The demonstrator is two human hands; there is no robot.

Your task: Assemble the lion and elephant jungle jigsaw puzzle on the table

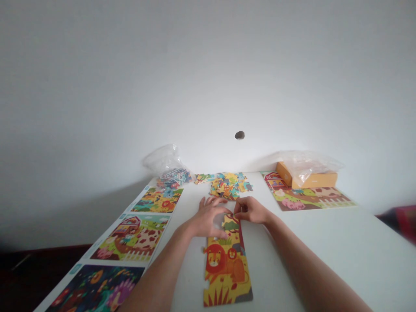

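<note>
Head view showed the puzzle strip (227, 271) short of the far edge of the desk (344, 242); left hand (208, 218) spread, right hand (252, 210) pinched on its far end. Piece-fitting seemed underway; flush seating appeared required.

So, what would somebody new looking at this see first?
Probably the partly built lion puzzle, low in the middle on the white table, with the left hand and right hand at its far end. Next might come the heap of loose pieces just beyond the hands, and the dark hole in the wall above them.
</note>
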